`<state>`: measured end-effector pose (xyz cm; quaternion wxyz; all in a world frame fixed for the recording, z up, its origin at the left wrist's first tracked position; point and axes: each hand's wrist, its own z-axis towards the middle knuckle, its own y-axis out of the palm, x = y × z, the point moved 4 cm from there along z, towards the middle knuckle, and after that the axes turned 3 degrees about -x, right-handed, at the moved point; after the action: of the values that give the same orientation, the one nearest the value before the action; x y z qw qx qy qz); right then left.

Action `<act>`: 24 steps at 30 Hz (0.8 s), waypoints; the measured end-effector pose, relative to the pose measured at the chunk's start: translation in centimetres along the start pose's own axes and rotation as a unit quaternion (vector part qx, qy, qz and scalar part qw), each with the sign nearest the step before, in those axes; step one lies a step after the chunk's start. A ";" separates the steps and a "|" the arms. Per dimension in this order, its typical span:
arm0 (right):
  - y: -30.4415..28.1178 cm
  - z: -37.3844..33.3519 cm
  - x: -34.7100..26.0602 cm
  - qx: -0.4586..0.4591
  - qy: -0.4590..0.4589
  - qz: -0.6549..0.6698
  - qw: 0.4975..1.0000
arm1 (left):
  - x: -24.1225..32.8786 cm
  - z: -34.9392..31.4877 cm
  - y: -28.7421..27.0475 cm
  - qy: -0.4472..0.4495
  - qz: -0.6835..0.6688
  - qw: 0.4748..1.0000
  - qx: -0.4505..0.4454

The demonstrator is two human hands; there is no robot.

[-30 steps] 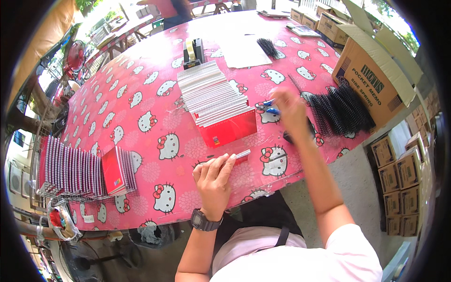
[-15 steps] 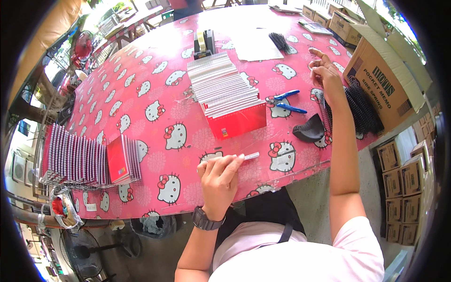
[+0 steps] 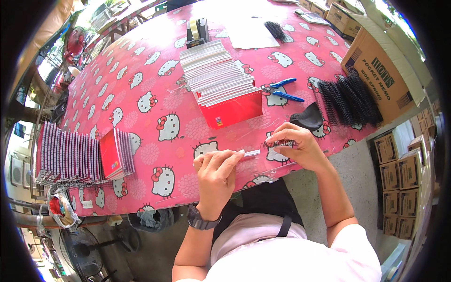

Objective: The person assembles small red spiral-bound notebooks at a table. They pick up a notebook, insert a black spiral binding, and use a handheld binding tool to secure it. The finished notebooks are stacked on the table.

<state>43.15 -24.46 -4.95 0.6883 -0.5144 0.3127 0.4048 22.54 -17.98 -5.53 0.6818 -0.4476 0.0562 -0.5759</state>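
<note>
My left hand (image 3: 215,177) is closed around a small memo pad (image 3: 252,153), seen edge-on just above the table's near edge; most of the pad is hidden by the fingers. Facing it, my right hand (image 3: 303,146) pinches a short dark spiral binding coil (image 3: 282,143), with a small gap between coil and pad. Beyond both hands stands a long row of unbound memo pads (image 3: 211,77) with a red cover in front. Blue-handled pliers (image 3: 287,97) lie open to its right. A pile of black binding coils (image 3: 350,101) rests farther right.
Spiral-bound red memo pads (image 3: 70,157) stand in rows at the left. A black curved piece (image 3: 307,117) lies near the coils, beside an open cardboard box (image 3: 376,77). At the back are a tape dispenser (image 3: 197,34) and white paper (image 3: 249,35). Stacked cartons (image 3: 399,188) stand lower right.
My right hand has come back from above the coil pile toward my left hand, and a coil now shows in its fingers. My left hand still holds the memo pad.
</note>
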 end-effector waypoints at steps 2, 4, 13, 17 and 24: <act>0.2 0.2 0.1 0.009 -0.005 -0.003 1.000 | 0.1 0.0 0.0 -0.002 -0.001 1.000 -0.001; 0.4 0.4 0.2 0.017 0.003 -0.014 1.000 | 0.1 0.1 0.0 -0.003 -0.001 1.000 -0.002; 0.7 0.5 0.7 -0.173 0.044 0.074 0.981 | 0.0 0.1 0.0 -0.002 0.003 1.000 0.000; 0.5 0.8 0.0 -0.106 0.023 0.034 0.994 | 0.6 0.5 0.1 -0.059 0.017 0.998 -0.014; 1.1 0.8 -0.3 -0.137 0.066 0.033 0.988 | 2.1 1.1 1.5 -0.062 0.046 0.996 -0.048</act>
<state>42.05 -23.65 -4.94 0.5755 -0.6186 0.3162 0.4315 25.00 -19.23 -5.03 0.6876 -0.5117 0.0616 -0.5115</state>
